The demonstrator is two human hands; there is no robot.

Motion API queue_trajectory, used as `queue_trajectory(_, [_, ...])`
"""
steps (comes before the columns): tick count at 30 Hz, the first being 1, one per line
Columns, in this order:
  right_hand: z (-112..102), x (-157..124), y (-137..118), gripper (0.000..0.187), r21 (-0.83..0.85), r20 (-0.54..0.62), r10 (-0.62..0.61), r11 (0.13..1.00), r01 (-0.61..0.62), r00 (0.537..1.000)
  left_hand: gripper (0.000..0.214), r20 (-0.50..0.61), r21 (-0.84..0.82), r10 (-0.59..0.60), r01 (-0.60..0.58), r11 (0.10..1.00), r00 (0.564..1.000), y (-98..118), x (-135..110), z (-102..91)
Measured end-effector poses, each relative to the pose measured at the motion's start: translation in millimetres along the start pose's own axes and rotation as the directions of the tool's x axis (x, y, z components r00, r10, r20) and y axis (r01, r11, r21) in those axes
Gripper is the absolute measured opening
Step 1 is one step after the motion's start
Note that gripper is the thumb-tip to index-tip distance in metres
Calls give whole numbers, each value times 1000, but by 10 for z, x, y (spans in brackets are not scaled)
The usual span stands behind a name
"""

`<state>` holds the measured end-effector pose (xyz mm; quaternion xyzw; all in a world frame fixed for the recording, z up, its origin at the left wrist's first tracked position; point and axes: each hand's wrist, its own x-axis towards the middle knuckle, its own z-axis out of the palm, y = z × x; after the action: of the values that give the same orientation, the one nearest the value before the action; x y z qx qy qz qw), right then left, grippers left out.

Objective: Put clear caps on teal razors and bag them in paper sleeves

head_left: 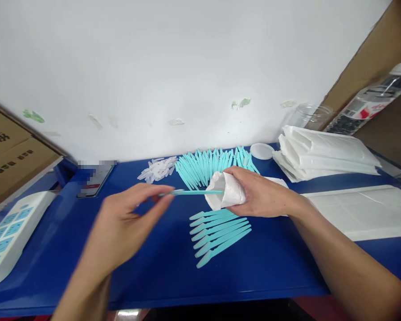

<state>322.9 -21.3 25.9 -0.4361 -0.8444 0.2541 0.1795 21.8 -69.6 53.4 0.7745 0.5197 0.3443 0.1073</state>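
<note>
My left hand (127, 223) pinches the near end of a thin teal stick (194, 192) and holds it level above the blue table (153, 267). The stick's far end is inside the open mouth of a small white bag (225, 191). My right hand (257, 191) is wrapped round that bag and holds its mouth toward the left. Just below the bag, several teal sticks (218, 232) lie side by side in a neat row on the table.
A fan of more teal sticks (210, 165) and a heap of clear caps (158, 168) lie at the back. A stack of white bags (324, 154), a flat white sheet (357, 209), a white lid (262, 150), a phone (95, 178), a power strip (6, 232) and cardboard boxes surround the table.
</note>
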Motion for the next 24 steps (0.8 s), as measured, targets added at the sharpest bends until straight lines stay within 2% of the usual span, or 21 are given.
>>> queue_trajectory(2, [13, -9, -36, 53, 23, 12, -24, 999, 23, 1000, 16, 59, -76, 239, -234, 969, 969, 191, 131, 250])
queue_trajectory(3, [15, -15, -46, 54, 33, 12, -37, 999, 36, 999, 20, 94, -102, 297, -287, 952, 950, 239, 176, 355])
queue_trajectory(4, [15, -23, -48, 54, 42, 9, -47, 998, 47, 999, 23, 86, -126, 280, -268, 955, 956, 247, 198, 433])
queue_trajectory(6, [7, -38, -33, 54, 47, -6, -54, 997, 54, 999, 26, 93, -137, 131, -117, 984, 987, 156, 175, 504])
queue_trajectory(7, [2, -45, -19, 53, 45, -14, -53, 998, 54, 998, 25, 131, -124, 49, -33, 992, 990, 72, 138, 512])
queue_trajectory(9, [-8, -53, 9, 52, 36, -27, -52, 998, 53, 998, 25, 282, -56, -41, 59, 997, 959, -116, 46, 517])
queue_trajectory(11, [-11, -54, 22, 50, 23, -34, -47, 999, 48, 998, 26, 423, 10, -62, 63, 998, 904, -269, -31, 546])
queue_trajectory(13, [-9, -48, 19, 49, 12, -32, -48, 999, 48, 998, 24, 467, 34, -65, 55, 998, 882, -352, -74, 592])
queue_trajectory(17, [1, -31, 12, 44, -5, -25, -61, 998, 61, 998, 23, 476, -21, -75, 96, 995, 876, -381, -110, 629])
queue_trajectory(20, [11, -25, 43, 42, -23, -22, -65, 998, 65, 998, 22, 448, -27, -106, 132, 991, 888, -380, -145, 625])
queue_trajectory(24, [28, -22, 88, 43, -45, 3, -63, 997, 63, 998, 24, 436, 5, -88, 95, 995, 896, -381, -155, 667])
